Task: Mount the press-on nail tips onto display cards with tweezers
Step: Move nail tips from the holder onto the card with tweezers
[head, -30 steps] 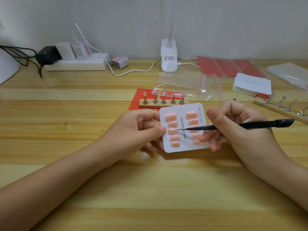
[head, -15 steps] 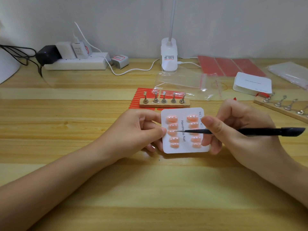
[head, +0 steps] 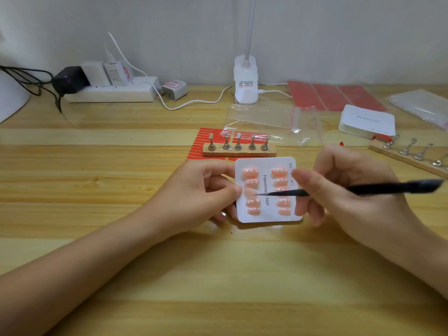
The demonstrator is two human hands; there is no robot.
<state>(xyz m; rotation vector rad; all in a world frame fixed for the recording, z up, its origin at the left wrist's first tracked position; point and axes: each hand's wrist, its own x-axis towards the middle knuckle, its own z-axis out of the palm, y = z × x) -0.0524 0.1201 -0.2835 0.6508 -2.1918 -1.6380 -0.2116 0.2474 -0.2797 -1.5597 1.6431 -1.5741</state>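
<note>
From my head view, my left hand (head: pixel 206 192) pinches the left edge of the white square display card (head: pixel 268 215), held just above the pale wooden desk (head: pixel 121 190), its two columns of peach press-on nail tips (head: pixel 281 172) nearly complete. My right hand (head: pixel 344 195) grips the slim black tweezers (head: pixel 351 189), their point touching the middle tip (head: pixel 249 191) of the left column. I judge I'm seating that tip; next comes a light, steady press without skidding it.
</note>
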